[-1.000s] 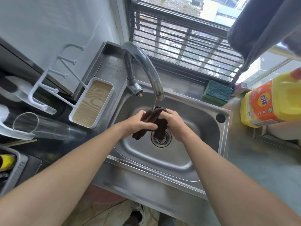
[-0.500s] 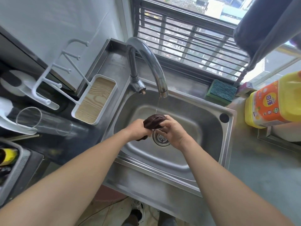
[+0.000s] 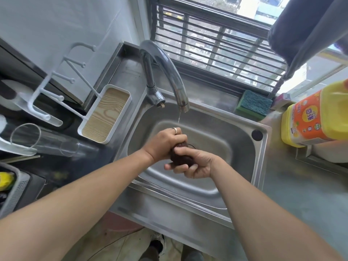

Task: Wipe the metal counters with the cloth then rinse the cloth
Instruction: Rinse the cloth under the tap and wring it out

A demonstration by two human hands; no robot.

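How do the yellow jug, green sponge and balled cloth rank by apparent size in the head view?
1. yellow jug, though partly cut off by the frame
2. green sponge
3. cloth, mostly hidden by both hands, so unsure

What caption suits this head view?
Both hands, left and right, squeeze a dark cloth over the sink beneath a trickling tap.

Daylight comes through a barred window [image 3: 216,46] behind the sink. A white wall [image 3: 56,25] stands on the left, and a dark curtain [image 3: 305,29] hangs at upper right. The floor [image 3: 116,243] below is pale and scuffed.
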